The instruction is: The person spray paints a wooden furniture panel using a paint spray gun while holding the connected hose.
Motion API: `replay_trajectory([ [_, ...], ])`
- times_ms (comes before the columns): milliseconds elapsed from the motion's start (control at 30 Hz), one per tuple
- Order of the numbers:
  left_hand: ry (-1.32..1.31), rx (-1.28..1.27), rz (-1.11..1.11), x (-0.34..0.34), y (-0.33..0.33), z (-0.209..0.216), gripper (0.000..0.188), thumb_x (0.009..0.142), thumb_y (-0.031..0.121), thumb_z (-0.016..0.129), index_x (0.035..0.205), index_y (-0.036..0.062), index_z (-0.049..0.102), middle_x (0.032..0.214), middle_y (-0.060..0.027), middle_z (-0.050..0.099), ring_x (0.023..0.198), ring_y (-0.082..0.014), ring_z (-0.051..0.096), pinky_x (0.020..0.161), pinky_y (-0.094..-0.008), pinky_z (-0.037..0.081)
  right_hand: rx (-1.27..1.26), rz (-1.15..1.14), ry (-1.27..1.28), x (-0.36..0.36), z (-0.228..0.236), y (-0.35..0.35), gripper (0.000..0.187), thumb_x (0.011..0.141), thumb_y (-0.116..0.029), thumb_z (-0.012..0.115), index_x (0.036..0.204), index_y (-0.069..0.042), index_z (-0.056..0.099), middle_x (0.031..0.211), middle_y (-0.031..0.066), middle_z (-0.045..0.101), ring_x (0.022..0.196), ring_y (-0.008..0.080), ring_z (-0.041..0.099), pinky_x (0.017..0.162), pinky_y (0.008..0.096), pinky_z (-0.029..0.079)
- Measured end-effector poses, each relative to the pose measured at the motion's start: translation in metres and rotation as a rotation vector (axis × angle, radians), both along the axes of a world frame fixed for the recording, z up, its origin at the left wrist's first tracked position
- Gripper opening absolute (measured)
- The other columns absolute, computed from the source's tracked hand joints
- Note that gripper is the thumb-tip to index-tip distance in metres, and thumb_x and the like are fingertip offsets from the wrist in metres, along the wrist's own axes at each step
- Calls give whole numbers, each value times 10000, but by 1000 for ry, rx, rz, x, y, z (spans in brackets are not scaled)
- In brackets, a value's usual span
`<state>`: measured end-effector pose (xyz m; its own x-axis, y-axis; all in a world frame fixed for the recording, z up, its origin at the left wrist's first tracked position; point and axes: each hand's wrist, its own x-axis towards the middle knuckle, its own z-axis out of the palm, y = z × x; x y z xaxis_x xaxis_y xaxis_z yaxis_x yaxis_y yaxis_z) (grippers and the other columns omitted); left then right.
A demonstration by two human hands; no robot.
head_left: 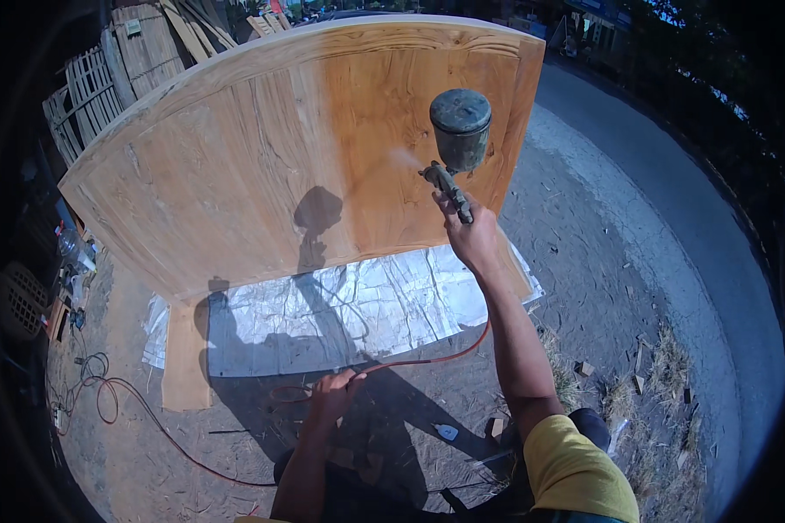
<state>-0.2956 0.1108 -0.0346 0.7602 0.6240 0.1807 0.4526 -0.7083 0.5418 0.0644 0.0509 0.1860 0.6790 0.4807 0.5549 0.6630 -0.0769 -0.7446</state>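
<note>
My right hand (473, 232) is closed round the handle of a spray gun (447, 187), which carries a dark, paint-stained cup (460, 131) on top. A fine mist leaves its nozzle toward a large wooden panel (235, 166) with a curved top edge. The panel's right part is a wet-looking, darker orange-brown; its left part is paler. Low in front of me, my left hand (333, 394) is closed on a red air hose (427, 360), which curves up toward my right forearm. The shadow of gun and arm falls across the panel and sheet.
A silvery sheet (384, 296) lies on the ground under the panel, beside a wooden foot (187, 357). More hose (148, 418) loops over the dirt at left. A paved road (672, 174) runs along the right. Wood scraps (584, 369) and a small white bottle (446, 431) lie near my feet.
</note>
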Motion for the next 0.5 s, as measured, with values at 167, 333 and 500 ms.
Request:
replay_trajectory([
  [167,-83,-80,-24,15,0,-4,366,1032,456,660,902,116,694,693,-169,672,724,-447,696,658,-575,527,44,-62,-92,11,96,-2,390,1027,-392,732,1134,-19,773,674,77,646,641,135,629,636,342,502],
  [333,-77,23,-7,22,1,-9,396,1023,447,674,842,94,661,693,-179,667,697,-454,679,638,-570,521,253,-82,-193,12,149,3,475,1000,-441,764,911,23,725,618,186,592,542,315,554,581,431,463],
  [500,-72,9,7,27,-2,-8,381,1015,443,683,862,94,679,709,-190,671,705,-458,676,639,-575,521,306,-137,-212,32,138,1,491,1001,-448,762,880,25,710,611,172,578,539,284,550,578,420,457],
])
